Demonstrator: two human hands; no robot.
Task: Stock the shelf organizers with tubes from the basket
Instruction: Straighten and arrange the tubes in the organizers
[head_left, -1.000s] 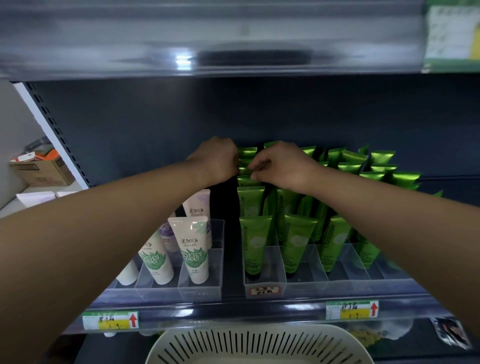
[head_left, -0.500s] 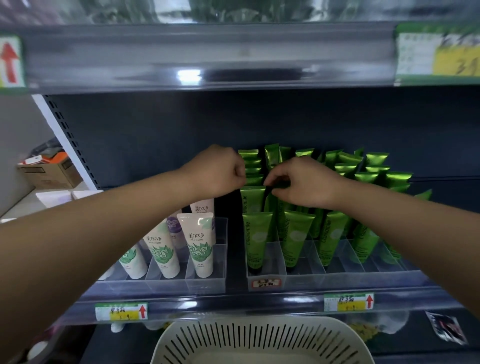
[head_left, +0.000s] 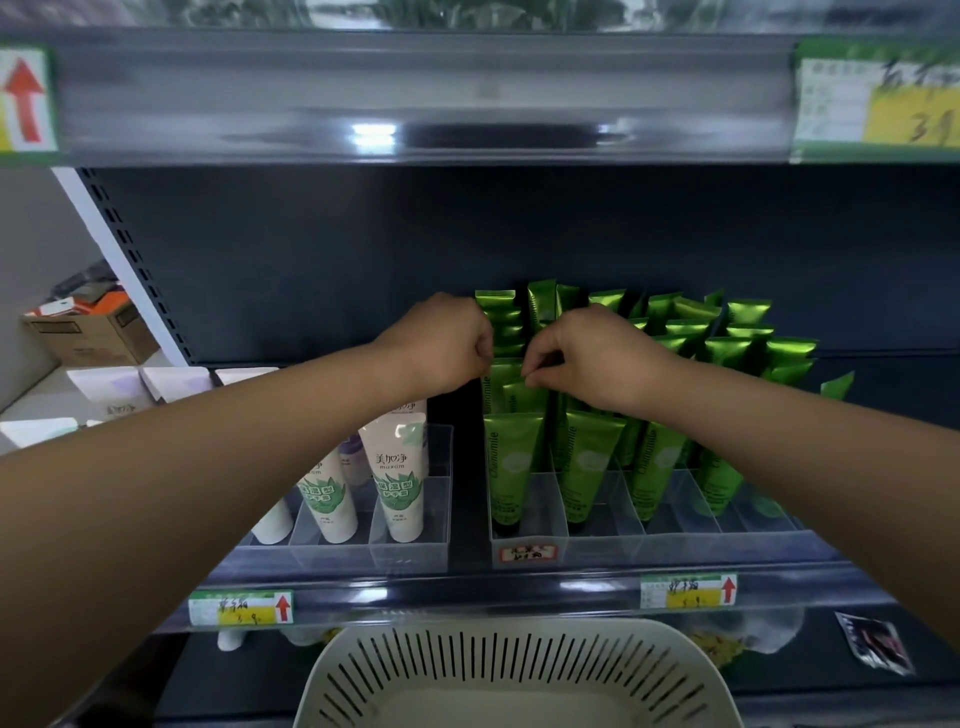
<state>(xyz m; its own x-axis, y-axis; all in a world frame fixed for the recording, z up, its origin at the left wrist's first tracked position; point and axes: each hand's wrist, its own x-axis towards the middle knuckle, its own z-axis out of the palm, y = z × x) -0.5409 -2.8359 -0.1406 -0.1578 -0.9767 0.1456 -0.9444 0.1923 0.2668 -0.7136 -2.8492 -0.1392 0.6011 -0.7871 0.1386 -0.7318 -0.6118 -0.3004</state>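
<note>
Both hands reach onto the shelf and meet over the leftmost lane of the clear plastic organizer (head_left: 524, 540), which holds the glossy green plastic tubes (head_left: 511, 462). These stand cap down with their crimped ends up, lined front to back in several lanes. The right hand (head_left: 597, 358) has its thumb and fingertips drawn together, pinching the crimped top edge of a green tube (head_left: 524, 397) just behind the front one in that lane; this tube leans slightly. The left hand (head_left: 441, 343) is curled like a loose fist, with its knuckles against the crimped ends farther back in the same lane. Its fingertips are hidden, so I cannot tell whether it grips anything.

Beside it on the left, a second clear organizer (head_left: 410, 551) holds white tubes with green leaf print (head_left: 397, 478). A white slotted plastic basket (head_left: 509, 670) sits below the shelf's front rail, which carries a yellow-and-green price label (head_left: 688, 591). A brown cardboard box (head_left: 88, 338) stands far to the left.
</note>
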